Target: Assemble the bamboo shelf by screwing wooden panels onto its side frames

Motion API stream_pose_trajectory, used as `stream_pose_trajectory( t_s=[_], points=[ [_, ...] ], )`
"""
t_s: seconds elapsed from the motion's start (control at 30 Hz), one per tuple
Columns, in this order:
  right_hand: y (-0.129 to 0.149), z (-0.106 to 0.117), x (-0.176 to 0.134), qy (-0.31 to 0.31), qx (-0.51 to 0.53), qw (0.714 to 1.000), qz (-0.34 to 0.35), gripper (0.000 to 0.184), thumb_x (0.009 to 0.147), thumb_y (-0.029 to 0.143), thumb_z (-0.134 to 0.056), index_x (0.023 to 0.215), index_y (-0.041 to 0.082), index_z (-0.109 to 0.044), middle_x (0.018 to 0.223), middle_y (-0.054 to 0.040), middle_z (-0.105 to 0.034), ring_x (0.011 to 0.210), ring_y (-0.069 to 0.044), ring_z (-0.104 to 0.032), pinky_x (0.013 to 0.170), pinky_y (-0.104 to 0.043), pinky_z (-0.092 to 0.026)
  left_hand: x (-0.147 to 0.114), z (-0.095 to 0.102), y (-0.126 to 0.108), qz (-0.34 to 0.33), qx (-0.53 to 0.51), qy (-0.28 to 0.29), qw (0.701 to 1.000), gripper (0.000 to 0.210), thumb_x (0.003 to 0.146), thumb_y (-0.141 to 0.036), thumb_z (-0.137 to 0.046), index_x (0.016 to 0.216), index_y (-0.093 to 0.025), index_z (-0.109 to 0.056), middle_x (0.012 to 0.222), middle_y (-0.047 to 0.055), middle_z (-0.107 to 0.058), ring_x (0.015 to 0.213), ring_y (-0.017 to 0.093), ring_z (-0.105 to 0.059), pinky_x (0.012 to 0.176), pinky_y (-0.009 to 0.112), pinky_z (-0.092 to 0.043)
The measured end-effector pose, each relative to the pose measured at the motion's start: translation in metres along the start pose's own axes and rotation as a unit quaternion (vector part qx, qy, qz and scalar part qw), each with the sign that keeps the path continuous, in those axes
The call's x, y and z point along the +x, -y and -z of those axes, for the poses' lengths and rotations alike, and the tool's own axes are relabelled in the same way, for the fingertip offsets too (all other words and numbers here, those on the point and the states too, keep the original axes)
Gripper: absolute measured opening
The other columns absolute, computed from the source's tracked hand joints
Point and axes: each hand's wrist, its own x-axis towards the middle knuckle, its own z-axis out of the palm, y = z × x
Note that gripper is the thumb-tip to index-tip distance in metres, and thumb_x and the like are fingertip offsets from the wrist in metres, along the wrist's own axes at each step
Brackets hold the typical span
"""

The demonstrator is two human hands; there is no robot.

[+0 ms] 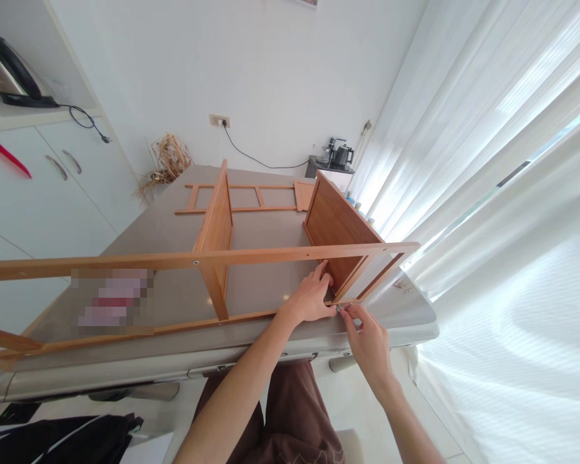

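Note:
A wooden shelf frame (270, 256) lies on its side across the table, with two upright boards joined between its long rails. My left hand (312, 295) grips the frame at the lower corner of the right board (338, 225), its fingers inside against the wood and its thumb by the near rail. Beside that thumb, my right hand (370, 332) pinches a small metal screw (339, 309) at the near rail's outer side. Whether the screw's tip sits in a hole is too small to tell.
Several loose screws (404, 284) lie on the table (265, 229) at the right. Another wooden ladder-like frame (246, 209) rests farther back. A blurred-out printed sheet (113, 299) is at left. Behind stand a kettle set (336, 153) and dried stalks (169, 158). White curtains (512, 322) hang right.

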Motion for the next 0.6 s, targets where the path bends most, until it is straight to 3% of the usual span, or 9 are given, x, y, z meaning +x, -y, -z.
stream_pose_trajectory(
  t_s=[0.6],
  points=[
    [-0.0021,-0.0003,0.0058,-0.022,0.06,0.996,-0.062,0.041,0.087,0.061,-0.053,0.091,0.023,-0.068,0.083,-0.0045,-0.076,0.059,-0.019,-0.059,0.059,-0.03,-0.044,-0.0004,-0.0009,0.001,-0.002,-0.013,0.0,1.0,0.044,0.072,-0.036,-0.074,0.106,-0.021,-0.051,0.159,0.014,-0.023,0.139,0.035,-0.04,0.109,0.048,-0.043]
  ],
)
